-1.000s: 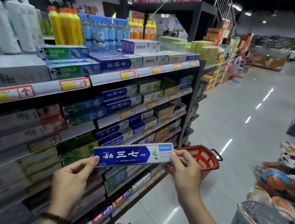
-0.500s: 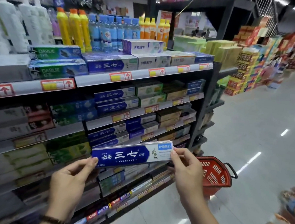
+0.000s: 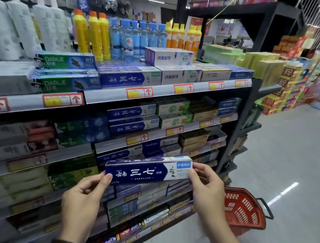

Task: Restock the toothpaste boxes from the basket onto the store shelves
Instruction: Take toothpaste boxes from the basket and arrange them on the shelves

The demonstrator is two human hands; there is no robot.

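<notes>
**Toothpaste box held in both hands before the shelves**

A blue and white toothpaste box (image 3: 147, 171) is held lengthwise in front of the lower rows of the store shelves (image 3: 107, 96), with its right end raised slightly. Its left end is pinched by the left hand (image 3: 84, 198), with the thumb laid on the printed face. Its right end is gripped by the right hand (image 3: 205, 188), with the fingers curled round the edge. Matching blue boxes (image 3: 128, 78) are stacked on the top shelf, in front of yellow and blue bottles (image 3: 93, 33). A red basket (image 3: 244, 210) is seen low beyond the right hand, near the foot of the shelves; its contents cannot be made out.
</notes>
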